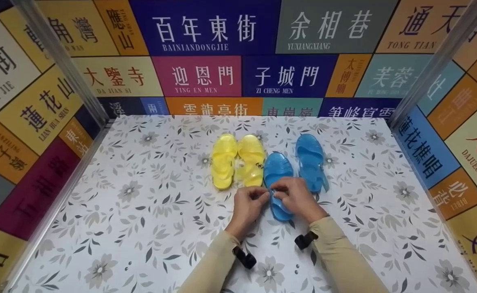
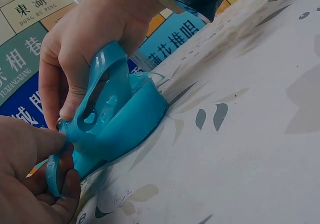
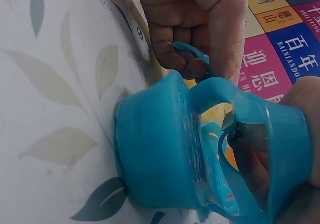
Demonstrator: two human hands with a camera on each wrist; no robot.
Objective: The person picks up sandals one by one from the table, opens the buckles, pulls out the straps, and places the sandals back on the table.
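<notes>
A blue jelly sandal (image 1: 278,165) lies sole down on the table, toe away from me, between my two hands. My left hand (image 1: 246,207) is at its left side, where thumb and fingers pinch the loose end of the ankle strap (image 2: 52,176). From the right, my right hand (image 1: 299,199) grips the strap band (image 3: 290,149), with fingertips close to a small fastening piece that my fingers partly hide. The matching blue sandal (image 1: 309,150) stands to the right, its thin strap hanging out at the side.
A pair of yellow sandals, the left one (image 1: 223,162) and the right one (image 1: 251,148), lies side by side left of the blue ones. The table (image 1: 161,244) has a white floral cover. Panels with printed signs (image 1: 198,75) stand at the back and both sides.
</notes>
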